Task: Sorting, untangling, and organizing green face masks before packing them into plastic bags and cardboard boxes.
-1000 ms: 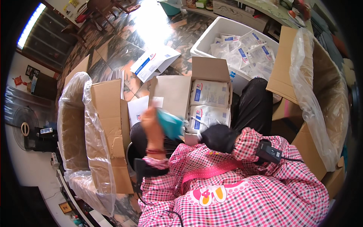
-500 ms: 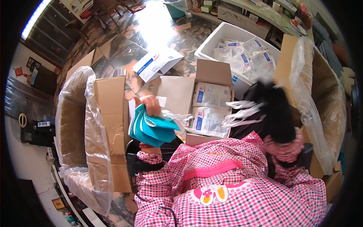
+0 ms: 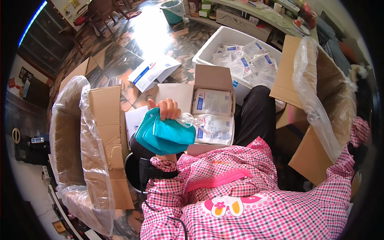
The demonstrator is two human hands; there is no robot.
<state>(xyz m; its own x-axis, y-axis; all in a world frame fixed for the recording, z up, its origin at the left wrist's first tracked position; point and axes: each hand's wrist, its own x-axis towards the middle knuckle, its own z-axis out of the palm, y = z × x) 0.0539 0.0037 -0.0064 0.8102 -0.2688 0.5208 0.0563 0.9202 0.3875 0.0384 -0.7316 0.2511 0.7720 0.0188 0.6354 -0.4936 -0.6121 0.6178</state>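
Note:
My left hand [image 3: 169, 109] is closed round the top of a fanned stack of teal face masks [image 3: 168, 132], whose white ear loops [image 3: 189, 120] hang out to the right. It hovers beside a small open carton [image 3: 213, 76] holding white printed pouches [image 3: 214, 129] in two stacks. My right arm, in a pink checked sleeve [image 3: 360, 130], stretches to the far right, beside a large carton lined with clear plastic [image 3: 306, 74]. The right hand's fingers are lost in the dark rim of the picture, so what they hold does not show.
Another plastic-lined carton [image 3: 107, 128] stands at my left. Beyond the small carton, a white foam box [image 3: 200, 56] holds many clear packets [image 3: 248, 66]. A folded white printed box [image 3: 154, 72] lies on the floor. A teal bin [image 3: 173, 14] stands farther off.
My right arm has swung from beside the small carton out to the far right; the dark blur and white straps there are gone. The left hand keeps the masks, now turned more broadside.

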